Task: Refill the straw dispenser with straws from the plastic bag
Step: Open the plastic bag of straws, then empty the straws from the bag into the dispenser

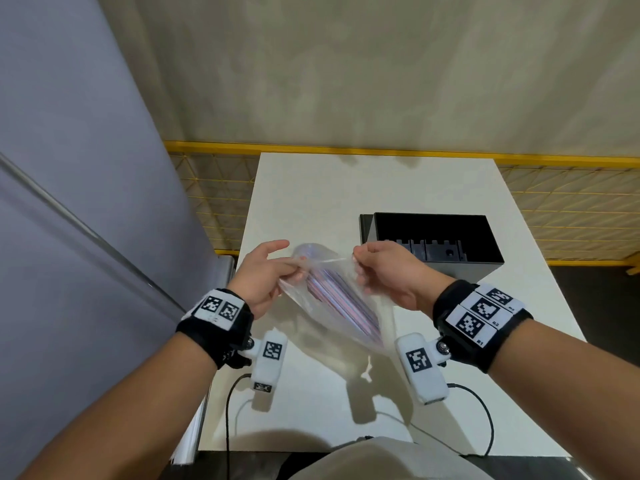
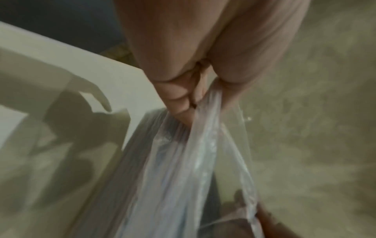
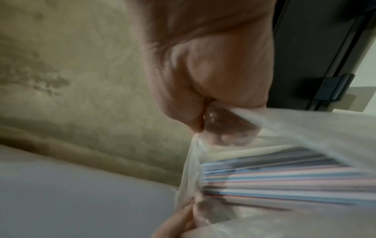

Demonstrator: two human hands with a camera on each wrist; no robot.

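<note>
Now, view by view:

Head view, hands: my left hand (image 1: pixel 265 277) and my right hand (image 1: pixel 388 271) are both raised above the white table (image 1: pixel 311 188), each pinching one side of the mouth of the clear plastic bag (image 1: pixel 341 299) and holding it stretched between them.
Head view, bag: it hangs slanted between my wrists, its mouth away from me and its closed end toward my body; the striped straws (image 1: pixel 341 297) lie packed inside along its length.
Head view, dispenser: the black straw dispenser (image 1: pixel 450 237) stands on the table just beyond my right hand, its top uncovered so the dark inside shows; I see no straws in it.
Head view, surroundings: a grey panel (image 1: pixel 86 168) rises on my left, and a yellow wire fence (image 1: pixel 571 202) runs behind the table.

Left wrist view, grip: my fingers (image 2: pixel 177 96) are curled and squeeze a gathered fold of the bag (image 2: pixel 183 169) against my thumb; the plastic falls away below them, blurred, with the table (image 2: pixel 71 72) to the side.

Right wrist view, grip: my fingertips (image 3: pixel 221 127) pinch the bag's edge, partly seen through the film.
Right wrist view, contents: the straws (image 3: pixel 284 177) show blue, pink and white stripes just below my grip, and a dark side of the dispenser (image 3: pixel 315 48) stands beside my hand.
</note>
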